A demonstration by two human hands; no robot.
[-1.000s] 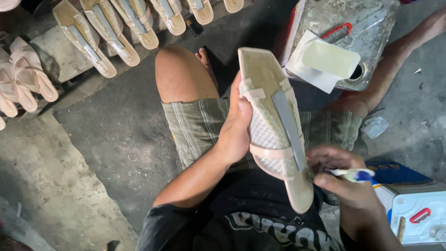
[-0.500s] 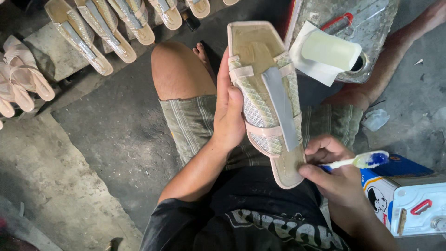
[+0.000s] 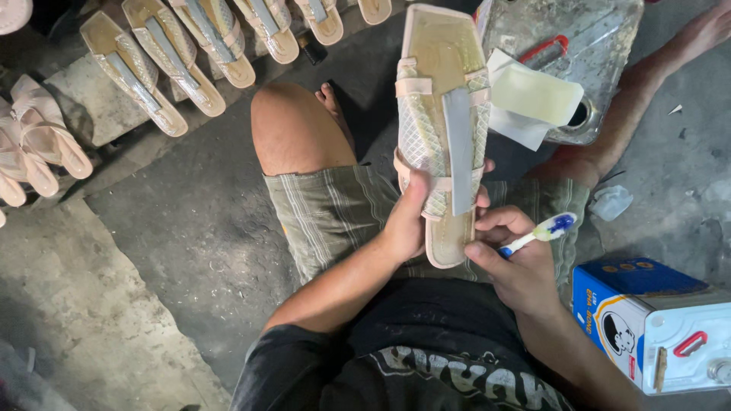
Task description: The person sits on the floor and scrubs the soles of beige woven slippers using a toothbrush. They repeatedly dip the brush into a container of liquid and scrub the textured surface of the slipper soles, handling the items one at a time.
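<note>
I sit on the ground with a beige sandal (image 3: 443, 114) held sole-up over my lap. My left hand (image 3: 407, 221) grips it around its heel end, fingers wrapped behind. The sandal has woven side straps and a grey strip running down its middle. My right hand (image 3: 518, 262) is closed on a white and blue toothbrush (image 3: 542, 232), its head pointing right, with the thumb resting against the sandal's near end.
A metal can (image 3: 579, 53) with a red handle and a pale sheet lying on it stands beyond my right knee. A blue and white can (image 3: 655, 327) sits at the lower right. Several sandals (image 3: 183, 53) lie in a row at the top left.
The sandal has swung from tilted to nearly straight away from me. My right hand with the toothbrush has come up against the sandal's near end.
</note>
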